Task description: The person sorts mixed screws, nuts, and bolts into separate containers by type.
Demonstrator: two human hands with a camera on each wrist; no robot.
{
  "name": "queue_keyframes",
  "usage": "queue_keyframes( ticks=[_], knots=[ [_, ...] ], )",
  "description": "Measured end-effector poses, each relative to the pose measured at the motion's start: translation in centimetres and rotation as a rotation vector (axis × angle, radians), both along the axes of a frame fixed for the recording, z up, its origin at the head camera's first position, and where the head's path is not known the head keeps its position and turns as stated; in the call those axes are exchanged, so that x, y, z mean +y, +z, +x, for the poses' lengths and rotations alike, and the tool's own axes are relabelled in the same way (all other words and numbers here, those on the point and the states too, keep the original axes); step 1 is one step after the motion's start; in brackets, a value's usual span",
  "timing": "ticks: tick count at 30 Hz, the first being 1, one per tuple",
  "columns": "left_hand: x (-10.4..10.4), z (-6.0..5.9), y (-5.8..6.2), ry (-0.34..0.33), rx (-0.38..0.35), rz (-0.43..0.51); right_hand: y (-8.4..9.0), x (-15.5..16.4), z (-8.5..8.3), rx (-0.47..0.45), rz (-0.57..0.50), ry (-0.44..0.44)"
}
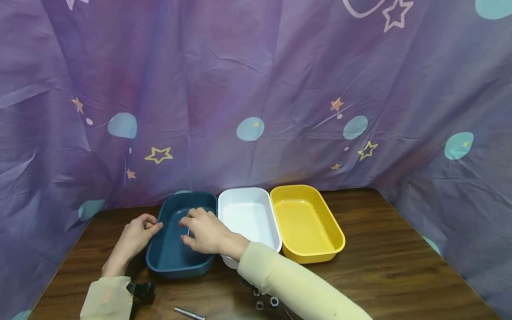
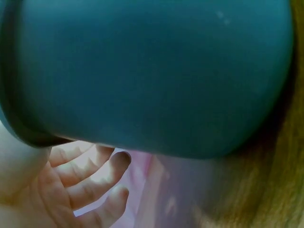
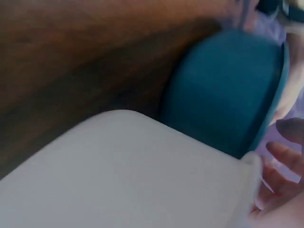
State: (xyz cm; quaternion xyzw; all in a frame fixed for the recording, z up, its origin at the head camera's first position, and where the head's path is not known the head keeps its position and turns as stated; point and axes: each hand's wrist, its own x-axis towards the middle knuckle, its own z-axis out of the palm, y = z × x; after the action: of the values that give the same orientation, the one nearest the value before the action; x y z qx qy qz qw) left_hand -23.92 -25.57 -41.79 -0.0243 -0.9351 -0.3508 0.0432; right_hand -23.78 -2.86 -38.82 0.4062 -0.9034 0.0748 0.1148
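Note:
A dark blue tray (image 1: 170, 249) stands at the left of a row of three. My left hand (image 1: 136, 235) is at its left rim, the thumb by the edge and the loosely bent fingers (image 2: 90, 185) outside the wall. Over the tray's inside hovers my right hand (image 1: 208, 231), thumb and fingers spread apart. A thin pale streak shows between them, too small to identify. In the right wrist view, the right fingers (image 3: 280, 161) are partly hidden behind the rim of the white tray (image 3: 142, 175).
A yellow tray (image 1: 308, 226) stands at the right of the row. Near the front of the wooden table (image 1: 384, 266) lie a metal rod (image 1: 190, 313) and several nuts (image 1: 274, 302), partly beside the right sleeve. A purple patterned cloth (image 1: 224, 89) hangs behind.

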Motion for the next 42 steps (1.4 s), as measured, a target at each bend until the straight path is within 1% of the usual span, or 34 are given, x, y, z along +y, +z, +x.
queue_keyframes(
  ticks=[5, 8, 13, 16, 19, 21, 23, 26, 28, 30, 34, 37, 39, 42],
  knots=[
    [-0.1, 0.0, 0.1, -0.005, -0.013, -0.005, 0.4, 1.1, 2.3, 0.08, -0.009, 0.178],
    [-0.2, 0.1, 0.1, -0.004, -0.016, -0.007, 0.4, 1.5, 3.7, 0.107, 0.034, 0.255],
    [-0.4, 0.5, -0.1, 0.004, -0.018, -0.007, 0.0, 2.1, 6.2, 0.156, 0.128, 0.372],
    [-0.3, 0.5, -0.3, 0.002, -0.019, 0.001, -0.4, 2.4, 7.5, 0.14, 0.177, 0.43],
    [-0.2, 0.5, -0.5, -0.002, -0.02, 0.005, -0.9, 2.9, 8.6, 0.052, 0.214, 0.465],
    [-0.1, 0.4, -0.6, -0.003, -0.02, 0.006, -1.2, 3.2, 9.2, -0.03, 0.241, 0.464],
    [-0.1, 0.3, -0.6, -0.004, -0.021, 0.009, -1.7, 3.4, 9.6, -0.1, 0.265, 0.446],
    [0.0, 0.2, -0.6, -0.008, -0.024, 0.009, -2.7, 3.7, 10.1, -0.112, 0.313, 0.398],
    [0.1, 0.1, -0.6, -0.012, -0.027, 0.01, -3.4, 3.9, 10.4, -0.094, 0.34, 0.359],
    [0.2, 0.1, -0.6, -0.015, -0.026, 0.008, -4.1, 4.1, 10.6, -0.1, 0.365, 0.316],
    [0.4, 0.0, -0.5, -0.014, -0.027, 0.015, -5.3, 4.2, 10.4, -0.204, 0.389, 0.254],
    [0.5, -0.1, -0.4, -0.008, -0.032, 0.019, -6.0, 4.1, 10.0, -0.27, 0.37, 0.236],
    [0.5, -0.1, -0.4, -0.008, -0.04, 0.024, -6.2, 4.0, 9.9, -0.296, 0.351, 0.229],
    [0.6, -0.1, -0.3, -0.012, -0.044, 0.024, -6.0, 3.9, 10.1, -0.304, 0.331, 0.198]
  ],
)
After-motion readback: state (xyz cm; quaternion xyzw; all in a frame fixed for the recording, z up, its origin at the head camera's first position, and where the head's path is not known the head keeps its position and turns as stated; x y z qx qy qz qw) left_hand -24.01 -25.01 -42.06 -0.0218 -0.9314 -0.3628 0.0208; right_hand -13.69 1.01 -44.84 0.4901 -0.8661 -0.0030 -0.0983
